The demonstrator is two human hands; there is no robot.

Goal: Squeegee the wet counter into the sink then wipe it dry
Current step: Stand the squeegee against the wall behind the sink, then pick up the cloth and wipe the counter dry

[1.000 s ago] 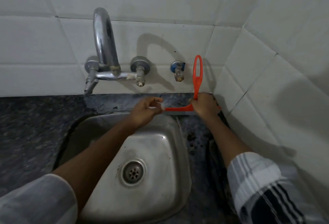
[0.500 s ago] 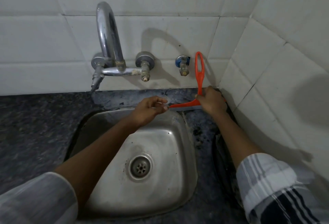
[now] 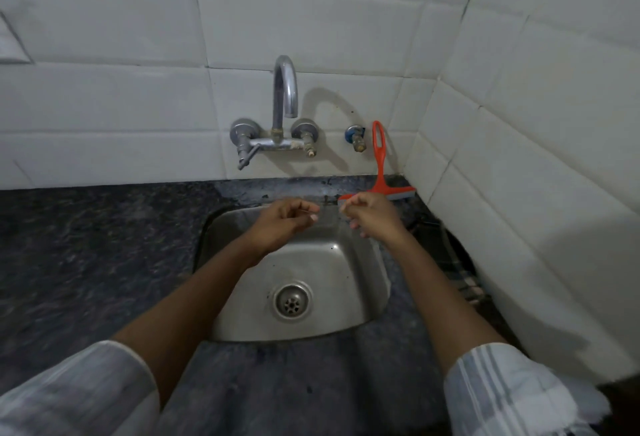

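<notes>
The orange squeegee (image 3: 380,162) stands in the back right corner of the dark stone counter (image 3: 86,245). Its blade rests on the counter and its looped handle leans up against the white tiles. My right hand (image 3: 372,216) hovers just in front of the blade's left end with its fingers curled, and the handle joint is free of it. My left hand (image 3: 284,224) is over the back rim of the steel sink (image 3: 332,262), fingertips pinched together. I cannot make out anything in either hand.
A chrome wall faucet (image 3: 284,100) arches over the sink's back edge, with a small valve (image 3: 356,138) to its right. A tiled side wall (image 3: 519,193) closes the right side. A dark slatted object (image 3: 457,269) lies along that wall on the counter.
My right hand has let go of the squeegee, which now leans against the wall. Both hands have drawn back over the sink, and the view has pulled back.
</notes>
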